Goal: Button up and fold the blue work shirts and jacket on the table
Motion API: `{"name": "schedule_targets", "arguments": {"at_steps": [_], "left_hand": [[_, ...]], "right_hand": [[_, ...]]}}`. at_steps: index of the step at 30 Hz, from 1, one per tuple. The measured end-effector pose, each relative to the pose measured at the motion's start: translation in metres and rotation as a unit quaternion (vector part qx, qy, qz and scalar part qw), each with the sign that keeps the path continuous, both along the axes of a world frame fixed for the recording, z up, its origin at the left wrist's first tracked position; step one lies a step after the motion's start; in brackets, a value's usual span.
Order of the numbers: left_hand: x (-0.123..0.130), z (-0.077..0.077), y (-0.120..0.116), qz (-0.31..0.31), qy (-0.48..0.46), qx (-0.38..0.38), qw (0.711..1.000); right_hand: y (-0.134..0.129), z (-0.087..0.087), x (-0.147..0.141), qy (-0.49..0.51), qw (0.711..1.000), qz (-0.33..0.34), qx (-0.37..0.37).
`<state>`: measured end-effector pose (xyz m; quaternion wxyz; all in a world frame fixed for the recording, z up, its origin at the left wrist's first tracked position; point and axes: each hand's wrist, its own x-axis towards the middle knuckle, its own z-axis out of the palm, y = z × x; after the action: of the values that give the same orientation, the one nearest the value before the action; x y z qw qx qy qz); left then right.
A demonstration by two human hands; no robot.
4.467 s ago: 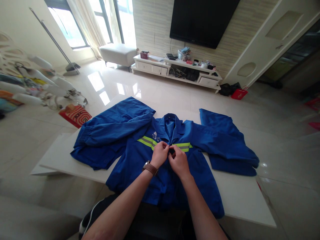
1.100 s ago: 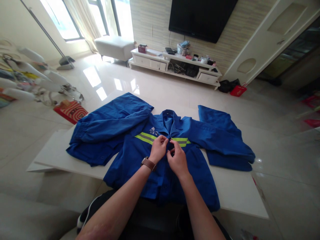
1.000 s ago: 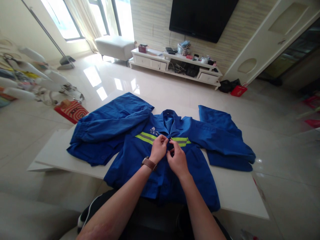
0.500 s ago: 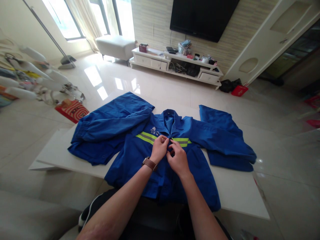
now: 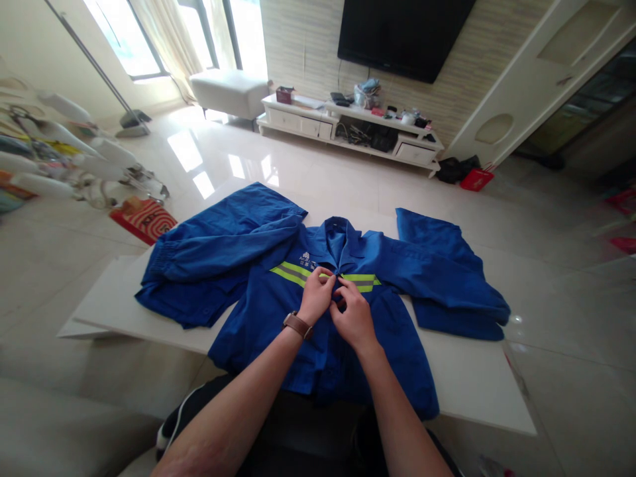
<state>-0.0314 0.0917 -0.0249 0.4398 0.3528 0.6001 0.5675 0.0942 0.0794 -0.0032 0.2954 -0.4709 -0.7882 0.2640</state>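
Note:
A blue jacket [image 5: 278, 331] with a yellow-green and grey stripe lies front up, collar away from me, its sleeves out to both sides. At the upper front opening, just below the collar, my left hand [image 5: 318, 295] pinches the jacket's edge; a watch is on that wrist. Right beside it, my right hand [image 5: 352, 315] has bent fingers closed on the other side of the opening. The fingertips nearly meet, and the small part between them is hidden. More blue cloth [image 5: 238, 205] lies under the left sleeve, and another blue piece [image 5: 432, 232] under the right sleeve.
The jacket rests on a white table [image 5: 477, 377]. Beyond are a low white cabinet [image 5: 298, 122] with small items, a television [image 5: 402, 33] and a pale bench [image 5: 228, 89]. A red patterned bag [image 5: 144, 222] is at the left, and a red bag [image 5: 476, 179] stands near the wall.
Both hands stay at the same place on the jacket, with only a very slight shift of the fingers. The cloth below them has creased a little differently.

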Motion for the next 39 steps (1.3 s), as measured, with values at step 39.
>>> {"name": "schedule_targets", "arguments": {"at_steps": [39], "left_hand": [[0.0002,0.0043,-0.0007,0.003,-0.011,-0.020,1.000]], "right_hand": [[-0.0013,-0.0007,-0.0001,-0.012,1.000,0.004,-0.017]]}}
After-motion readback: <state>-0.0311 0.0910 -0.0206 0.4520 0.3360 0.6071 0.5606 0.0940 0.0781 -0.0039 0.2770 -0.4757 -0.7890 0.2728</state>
